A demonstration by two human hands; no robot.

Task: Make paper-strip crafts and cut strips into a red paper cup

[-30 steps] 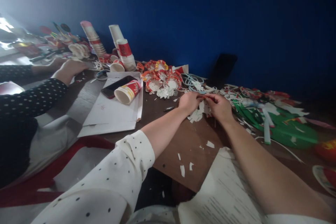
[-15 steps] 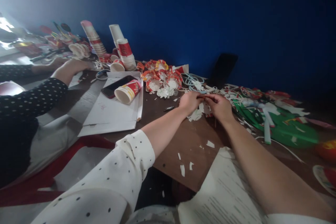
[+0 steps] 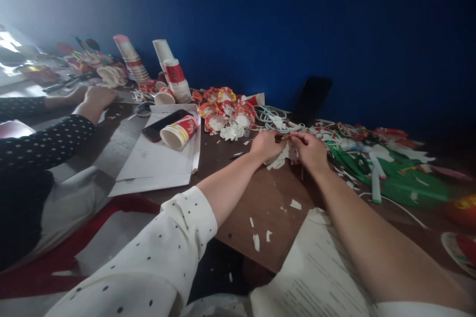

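Note:
Fingertips nearly touching, my left hand and my right hand pinch a small reddish piece between them, low over the table. It is too small and too covered by the fingers to tell its kind. Cut white paper scraps lie just under the hands. Left of them is a heap of red-and-white paper cut-outs, seemingly made from paper cups. A dark pen rests near my left wrist.
A patterned paper cup and a phone lie on white sheets. Stacked cups stand behind. A dark phone leans by the blue wall. Right is a green disc. A co-worker's hands are far left.
My fingertips have shifted slightly around the small reddish piece, and a little gap now shows between them. The whole view has moved a little. The co-worker's hand has drawn back slightly.

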